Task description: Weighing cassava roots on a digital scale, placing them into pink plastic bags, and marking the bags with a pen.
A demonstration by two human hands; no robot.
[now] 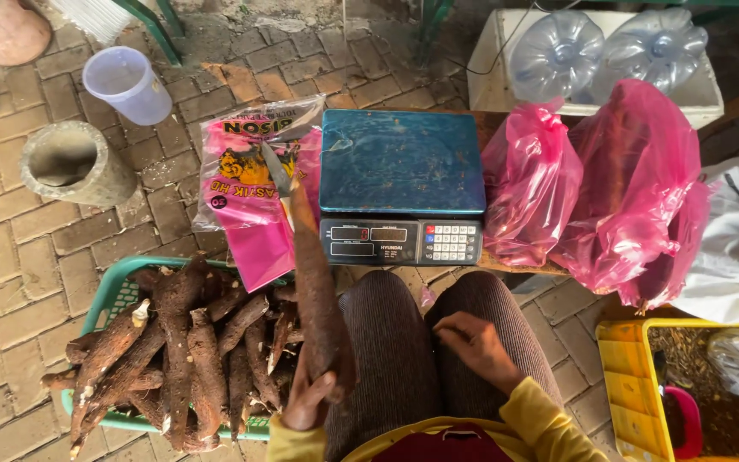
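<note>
Cassava root (318,291) beside scale (401,162) edge

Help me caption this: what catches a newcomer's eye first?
The long brown cassava root raised in the left hand at centre. Behind it, a blue-topped scale; to its right, bright pink bags. A green basket of roots sits at left.

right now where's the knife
In the head view the knife lies left of centre on the pack of pink plastic bags, just left of the blue scale, beyond the tip of the cassava root in the left hand.
</note>
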